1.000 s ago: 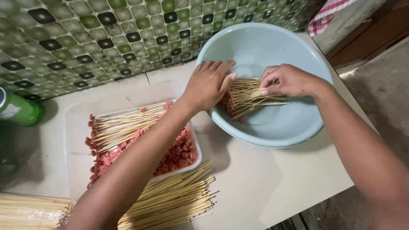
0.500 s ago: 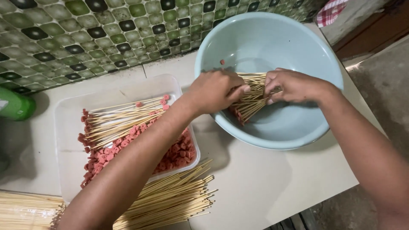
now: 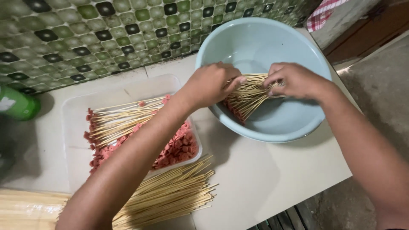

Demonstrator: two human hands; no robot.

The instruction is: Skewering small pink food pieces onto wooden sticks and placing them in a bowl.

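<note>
Both hands, left (image 3: 211,85) and right (image 3: 297,80), reach palm-down into the bowl (image 3: 272,127), fingers pinching skewers (image 3: 247,94)

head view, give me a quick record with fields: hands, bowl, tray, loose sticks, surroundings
left hand: left hand grips the skewer bundle inside the bowl
right hand: right hand pinches the same bundle at its other side
bowl: pale blue bowl on the white table
tray: clear tray with pink meat pieces and loaded skewers
loose sticks: bare bamboo sticks lie in front of the tray
surroundings: green tiled wall, green bottle at left
</note>
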